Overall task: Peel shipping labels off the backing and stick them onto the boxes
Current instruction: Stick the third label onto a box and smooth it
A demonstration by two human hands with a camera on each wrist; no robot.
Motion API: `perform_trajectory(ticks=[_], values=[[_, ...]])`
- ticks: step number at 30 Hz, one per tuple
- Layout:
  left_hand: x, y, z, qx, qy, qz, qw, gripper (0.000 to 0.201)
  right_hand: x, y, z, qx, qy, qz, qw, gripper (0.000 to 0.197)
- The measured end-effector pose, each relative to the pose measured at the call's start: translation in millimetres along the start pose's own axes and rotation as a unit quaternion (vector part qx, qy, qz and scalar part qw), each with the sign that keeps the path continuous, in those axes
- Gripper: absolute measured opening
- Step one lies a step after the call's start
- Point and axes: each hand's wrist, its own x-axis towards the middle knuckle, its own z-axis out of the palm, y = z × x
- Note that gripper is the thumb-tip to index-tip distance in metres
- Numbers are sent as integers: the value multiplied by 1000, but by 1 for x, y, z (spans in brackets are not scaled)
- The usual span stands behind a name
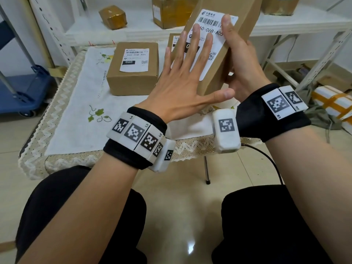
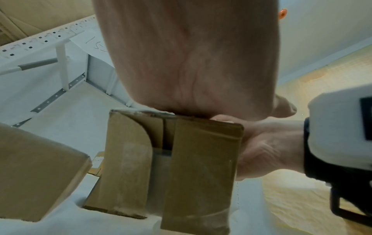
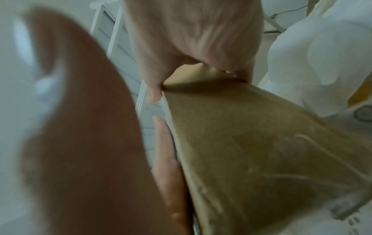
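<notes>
My right hand [image 1: 242, 60] holds a tall cardboard box [image 1: 215, 77] tilted above the table, fingers curled round its right side and thumb lying on the white shipping label [image 1: 211, 18]. The left hand [image 1: 182, 82] lies flat on that label with its fingers spread, covering the middle of it. In the left wrist view the box's taped end [image 2: 191, 167] sits under my left palm [image 2: 191, 63], with the right hand [image 2: 267, 147] at its side. The right wrist view is blurred, showing the box's side [image 3: 251, 143] under my right fingers [image 3: 197, 31].
A labelled box [image 1: 133, 80] stands on the embroidered tablecloth [image 1: 80, 103], with another box [image 1: 174, 41] partly hidden behind the held one. Taped parcels [image 1: 113, 17] sit on the white shelf behind. A blue cart [image 1: 21, 90] is at left, a white package [image 1: 331, 103] at right.
</notes>
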Motion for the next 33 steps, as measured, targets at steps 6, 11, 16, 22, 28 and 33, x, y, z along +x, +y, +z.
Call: perform_trajectory(ticks=[6, 11, 16, 22, 28, 33], values=[[1, 4, -8, -37, 22, 24, 999, 115, 9, 4, -4, -4, 0, 2, 1000, 93], [9, -11, -16, -9, 47, -6, 999, 121, 9, 8, 7, -40, -100, 8, 994, 89], [7, -17, -15, -5, 48, -8, 999, 119, 6, 4, 10, -45, -100, -14, 994, 80], [3, -19, -9, -5, 20, -13, 1000, 116, 7, 3, 2, -31, -58, -13, 998, 70], [-4, -19, -1, -27, -5, -13, 1000, 118, 14, 3, -6, -28, -36, -19, 999, 78], [-3, -30, -5, -153, 24, -67, 986, 130, 19, 0, -12, -28, -26, -21, 999, 85]])
